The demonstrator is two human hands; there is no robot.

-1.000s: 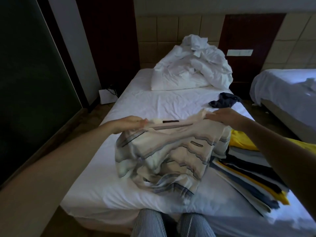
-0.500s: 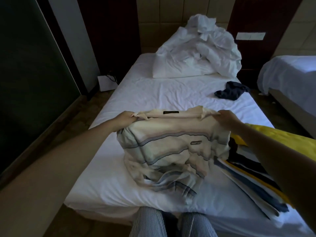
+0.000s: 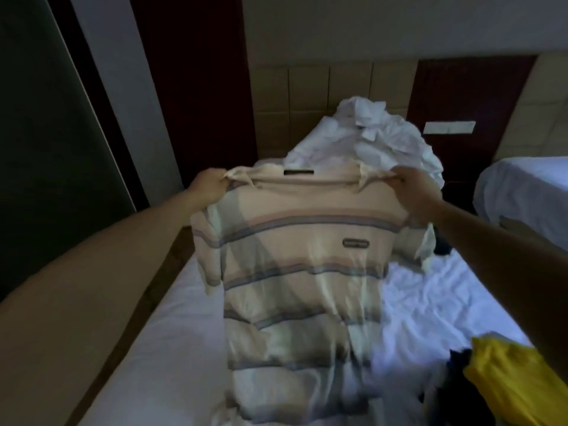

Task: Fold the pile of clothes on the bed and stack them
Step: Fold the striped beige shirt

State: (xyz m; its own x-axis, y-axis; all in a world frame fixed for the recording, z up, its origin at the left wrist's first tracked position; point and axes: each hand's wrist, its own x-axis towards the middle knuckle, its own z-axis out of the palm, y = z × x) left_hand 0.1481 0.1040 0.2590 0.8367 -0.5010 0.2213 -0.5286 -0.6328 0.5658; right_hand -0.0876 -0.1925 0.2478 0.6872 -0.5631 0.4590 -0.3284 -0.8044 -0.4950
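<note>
A cream polo shirt with grey-blue stripes [image 3: 301,265] hangs full length in front of me above the bed [image 3: 147,364]. My left hand [image 3: 209,187] grips its left shoulder and my right hand [image 3: 418,187] grips its right shoulder, both at collar height. The shirt's hem trails down to the white sheet near the bed's front edge. A pile of clothes with a yellow garment [image 3: 516,379] on top lies at the lower right, partly cut off by the frame.
Crumpled white bedding and a pillow [image 3: 384,139] are heaped at the headboard. A dark garment [image 3: 444,244] shows just behind my right forearm. A second bed [image 3: 528,192] stands to the right. The dark floor runs along the bed's left side.
Both hands have lifted the striped shirt up off the bed, so it has gone from bunched on the sheet to hanging stretched out. The view has tilted upward.
</note>
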